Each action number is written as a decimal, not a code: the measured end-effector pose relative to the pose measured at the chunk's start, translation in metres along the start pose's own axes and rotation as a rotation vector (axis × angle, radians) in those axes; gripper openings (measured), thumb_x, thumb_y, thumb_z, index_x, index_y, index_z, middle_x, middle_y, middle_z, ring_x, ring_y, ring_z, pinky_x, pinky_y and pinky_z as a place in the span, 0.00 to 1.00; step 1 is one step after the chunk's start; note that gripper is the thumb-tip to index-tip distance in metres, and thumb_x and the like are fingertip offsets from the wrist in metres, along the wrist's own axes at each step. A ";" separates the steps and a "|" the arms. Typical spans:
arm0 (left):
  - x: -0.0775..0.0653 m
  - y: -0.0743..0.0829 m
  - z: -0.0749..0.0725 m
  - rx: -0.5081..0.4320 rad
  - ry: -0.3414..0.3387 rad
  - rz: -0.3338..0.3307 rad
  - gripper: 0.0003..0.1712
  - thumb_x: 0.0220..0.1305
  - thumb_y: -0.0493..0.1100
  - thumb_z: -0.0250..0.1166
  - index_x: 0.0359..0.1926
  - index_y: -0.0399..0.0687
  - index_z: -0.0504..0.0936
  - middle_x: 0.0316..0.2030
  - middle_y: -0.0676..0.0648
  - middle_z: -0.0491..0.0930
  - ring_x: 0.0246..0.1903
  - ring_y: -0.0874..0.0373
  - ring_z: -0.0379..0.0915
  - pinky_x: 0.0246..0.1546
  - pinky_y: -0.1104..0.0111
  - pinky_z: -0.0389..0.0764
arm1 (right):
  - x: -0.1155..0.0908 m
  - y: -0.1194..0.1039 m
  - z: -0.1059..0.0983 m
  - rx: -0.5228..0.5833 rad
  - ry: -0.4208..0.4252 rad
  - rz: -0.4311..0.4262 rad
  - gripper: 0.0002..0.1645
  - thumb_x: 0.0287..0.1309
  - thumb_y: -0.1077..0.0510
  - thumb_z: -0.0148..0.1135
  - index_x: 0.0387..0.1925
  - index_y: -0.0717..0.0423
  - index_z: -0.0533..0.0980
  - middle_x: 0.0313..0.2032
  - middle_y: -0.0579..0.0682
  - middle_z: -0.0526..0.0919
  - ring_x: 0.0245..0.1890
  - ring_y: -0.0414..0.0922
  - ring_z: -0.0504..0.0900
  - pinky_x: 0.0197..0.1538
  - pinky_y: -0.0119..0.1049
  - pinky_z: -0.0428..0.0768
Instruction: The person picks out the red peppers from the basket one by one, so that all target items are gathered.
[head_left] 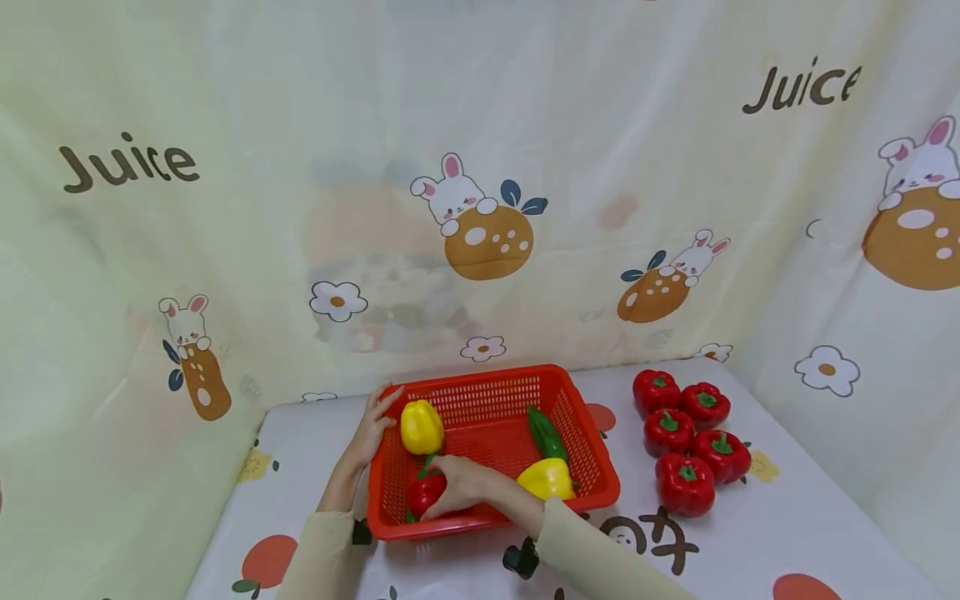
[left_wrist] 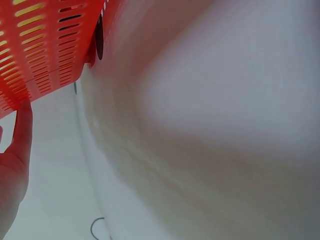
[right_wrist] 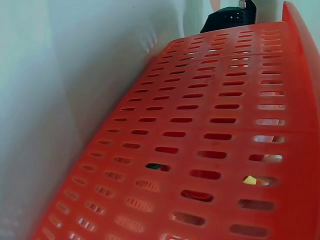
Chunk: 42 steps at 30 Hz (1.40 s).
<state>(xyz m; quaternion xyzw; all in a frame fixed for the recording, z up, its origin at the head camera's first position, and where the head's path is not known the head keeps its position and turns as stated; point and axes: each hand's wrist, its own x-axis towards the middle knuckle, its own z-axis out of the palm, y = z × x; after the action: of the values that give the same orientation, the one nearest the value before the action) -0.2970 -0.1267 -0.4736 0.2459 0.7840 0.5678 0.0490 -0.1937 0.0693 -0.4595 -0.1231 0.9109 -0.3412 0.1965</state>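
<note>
A red slotted plastic basket [head_left: 480, 377] stands on the table, its outer wall filling much of both wrist views. My left hand [head_left: 367, 435] grips the rim at the basket's back left corner; in the left wrist view one finger [left_wrist: 22, 125] lies against the outer wall. Inside, at the front left, my right hand [head_left: 467, 485] holds a red bell pepper [head_left: 426, 493], partly covered by the fingers. Bits of green show beside that pepper. Behind it is a yellow bell pepper [head_left: 422, 427]. To the right lie a long green pepper [head_left: 547, 433] and another yellow bell pepper [head_left: 547, 479].
Several red bell peppers [head_left: 686, 483] stand in a group on the table right of the basket. A printed cloth [head_left: 247, 500] covers the table, and a patterned curtain [head_left: 570, 308] hangs behind. Black wrist cameras [head_left: 521, 558] sit at the sleeves.
</note>
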 end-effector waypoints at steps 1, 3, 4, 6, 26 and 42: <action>0.001 -0.001 0.000 0.003 -0.004 -0.005 0.33 0.61 0.24 0.45 0.70 0.26 0.59 0.73 0.27 0.41 0.72 0.31 0.36 0.67 0.37 0.42 | 0.000 0.001 0.000 0.001 0.005 0.002 0.41 0.44 0.48 0.78 0.60 0.56 0.73 0.49 0.49 0.78 0.48 0.46 0.75 0.51 0.47 0.79; 0.002 -0.003 -0.001 -0.005 -0.008 -0.011 0.34 0.61 0.24 0.45 0.70 0.26 0.59 0.73 0.28 0.41 0.72 0.31 0.35 0.67 0.37 0.42 | 0.000 0.003 0.000 0.006 0.016 0.007 0.41 0.44 0.47 0.78 0.59 0.55 0.73 0.49 0.49 0.78 0.48 0.47 0.75 0.51 0.48 0.79; 0.003 -0.004 -0.001 -0.014 -0.008 -0.011 0.34 0.61 0.23 0.45 0.70 0.26 0.59 0.73 0.28 0.40 0.72 0.31 0.35 0.67 0.37 0.42 | -0.001 0.003 0.000 0.011 0.021 0.012 0.41 0.43 0.46 0.78 0.59 0.55 0.73 0.49 0.49 0.78 0.48 0.47 0.75 0.51 0.49 0.79; 0.006 -0.012 -0.001 -0.036 -0.002 -0.009 0.34 0.61 0.23 0.45 0.70 0.27 0.59 0.73 0.29 0.40 0.72 0.31 0.35 0.67 0.37 0.41 | -0.002 0.005 -0.001 0.026 0.029 0.018 0.42 0.43 0.44 0.77 0.59 0.54 0.73 0.49 0.49 0.78 0.48 0.47 0.74 0.51 0.49 0.79; 0.005 -0.008 -0.002 -0.055 -0.033 -0.069 0.34 0.64 0.26 0.44 0.72 0.31 0.57 0.75 0.32 0.37 0.72 0.35 0.37 0.68 0.42 0.50 | -0.024 0.010 -0.033 0.184 0.123 -0.119 0.43 0.48 0.41 0.74 0.64 0.48 0.68 0.54 0.45 0.76 0.52 0.46 0.75 0.46 0.42 0.82; 0.006 -0.014 0.000 -0.018 0.004 -0.012 0.33 0.62 0.24 0.45 0.70 0.27 0.60 0.73 0.28 0.41 0.71 0.31 0.36 0.67 0.36 0.40 | -0.035 0.030 -0.048 0.217 0.250 -0.131 0.38 0.45 0.40 0.75 0.58 0.44 0.72 0.52 0.46 0.78 0.52 0.49 0.76 0.43 0.43 0.83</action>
<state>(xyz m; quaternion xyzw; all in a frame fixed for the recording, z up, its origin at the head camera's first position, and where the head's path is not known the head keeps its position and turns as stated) -0.3067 -0.1274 -0.4848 0.2397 0.7803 0.5752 0.0531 -0.1865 0.1316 -0.4370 -0.1166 0.8761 -0.4623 0.0712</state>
